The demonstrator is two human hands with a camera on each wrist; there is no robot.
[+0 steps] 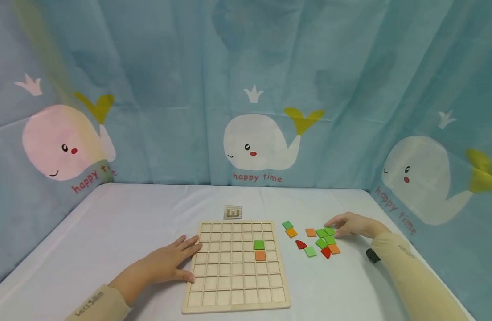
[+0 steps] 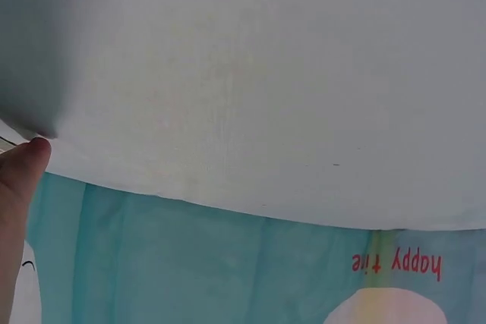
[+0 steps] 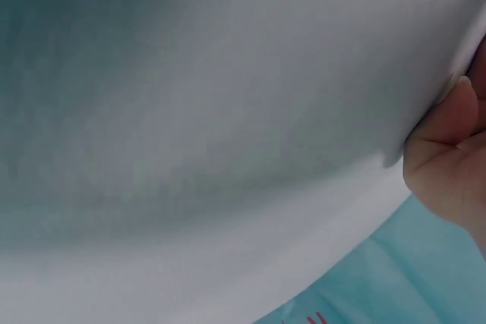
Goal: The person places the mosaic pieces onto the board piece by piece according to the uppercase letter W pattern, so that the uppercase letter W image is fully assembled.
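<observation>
A wooden grid board lies flat in front of me in the head view. One green square tile and one orange square tile sit in its cells, one above the other. My left hand rests at the board's left edge with fingers spread, fingertips on the rim. To the right of the board, my right hand reaches over a loose group of tiles, its fingertips right at a green tile. The left wrist view shows a fingertip at the board's edge.
Loose around there lie several green tiles, orange tiles and red quarter-round tiles. Behind the board is a small patterned card. A black object lies beside the right sleeve. Blue whale-print curtains enclose the white table.
</observation>
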